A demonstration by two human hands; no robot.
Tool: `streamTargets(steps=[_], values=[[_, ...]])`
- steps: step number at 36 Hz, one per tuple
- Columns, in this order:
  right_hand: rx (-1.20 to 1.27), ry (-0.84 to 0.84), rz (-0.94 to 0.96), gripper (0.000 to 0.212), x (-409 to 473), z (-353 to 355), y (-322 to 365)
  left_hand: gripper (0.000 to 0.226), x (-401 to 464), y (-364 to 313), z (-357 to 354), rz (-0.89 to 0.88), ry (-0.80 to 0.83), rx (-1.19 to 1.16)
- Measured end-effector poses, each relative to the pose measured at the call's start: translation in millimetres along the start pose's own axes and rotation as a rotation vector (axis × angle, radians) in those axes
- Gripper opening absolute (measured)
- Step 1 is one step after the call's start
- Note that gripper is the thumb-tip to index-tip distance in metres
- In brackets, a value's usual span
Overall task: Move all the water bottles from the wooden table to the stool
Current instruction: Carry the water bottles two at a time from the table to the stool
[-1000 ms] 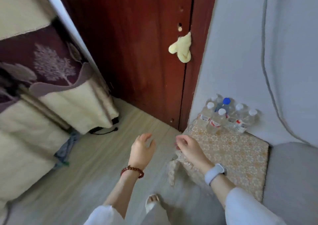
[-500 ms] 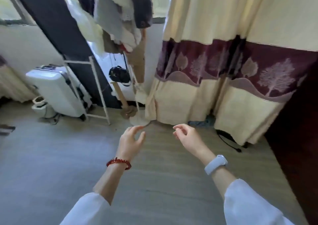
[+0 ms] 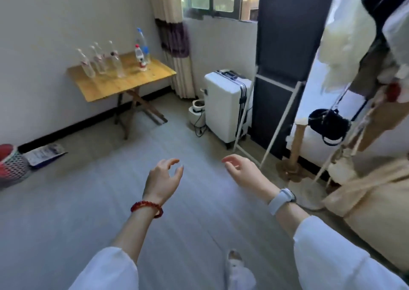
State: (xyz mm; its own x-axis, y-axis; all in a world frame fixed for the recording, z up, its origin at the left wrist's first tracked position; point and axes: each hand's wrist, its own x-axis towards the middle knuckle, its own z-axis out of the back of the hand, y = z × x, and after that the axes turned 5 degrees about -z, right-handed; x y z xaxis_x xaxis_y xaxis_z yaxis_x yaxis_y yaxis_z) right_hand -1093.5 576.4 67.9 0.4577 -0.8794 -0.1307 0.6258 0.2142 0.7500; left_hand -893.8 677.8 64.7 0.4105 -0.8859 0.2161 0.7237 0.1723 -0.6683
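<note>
A small wooden folding table [image 3: 106, 86] stands against the far left wall. Several clear water bottles [image 3: 100, 61] stand on it, among them a red-capped bottle [image 3: 139, 56] and a taller blue-capped bottle [image 3: 141, 39] at its right end. My left hand [image 3: 163, 179], with a red bead bracelet, hangs open over the floor in the middle of the view. My right hand [image 3: 241, 170], with a pale watch, is open beside it. Both hands hold nothing and are well short of the table. The stool is out of view.
A white suitcase [image 3: 225, 105] and a small white appliance [image 3: 197, 112] stand by the window wall. A clothes rack [image 3: 272, 132] with hanging clothes and a black bag [image 3: 327, 123] fills the right. A red mesh bin [image 3: 11, 163] sits at the far left. Grey floor lies between me and the table.
The view has swung from the stool with bottles by the door, past the curtain, round to the wooden table. Both hands stay empty and open in front of me.
</note>
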Motion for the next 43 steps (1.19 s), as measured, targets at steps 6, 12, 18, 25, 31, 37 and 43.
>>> streamTargets(steps=[6, 12, 18, 25, 31, 37, 43], values=[[-0.023, 0.067, 0.116, 0.025, 159, -26, 42, 0.025, 132, 49, 13, 0.032, -0.136, -0.003], [-0.032, 0.140, 0.186, 0.024, 321, -42, 114, 0.021, 268, 95, 49, 0.147, -0.260, -0.010], [0.005, 0.284, 0.253, 0.026, 440, -107, 191, 0.019, 340, 170, 87, 0.304, -0.360, 0.012], [-0.036, 0.399, 0.337, 0.027, 578, -202, 267, 0.017, 440, 289, 137, 0.407, -0.452, 0.030], [-0.043, 0.421, 0.330, 0.027, 710, -266, 352, 0.019, 565, 386, 195, 0.405, -0.465, -0.005], [-0.042, 0.392, 0.360, 0.026, 829, -300, 431, 0.022, 700, 453, 249, 0.356, -0.455, 0.012], [-0.028, 0.382, 0.331, 0.027, 952, -340, 470, 0.021, 816, 527, 256, 0.340, -0.411, -0.018]])
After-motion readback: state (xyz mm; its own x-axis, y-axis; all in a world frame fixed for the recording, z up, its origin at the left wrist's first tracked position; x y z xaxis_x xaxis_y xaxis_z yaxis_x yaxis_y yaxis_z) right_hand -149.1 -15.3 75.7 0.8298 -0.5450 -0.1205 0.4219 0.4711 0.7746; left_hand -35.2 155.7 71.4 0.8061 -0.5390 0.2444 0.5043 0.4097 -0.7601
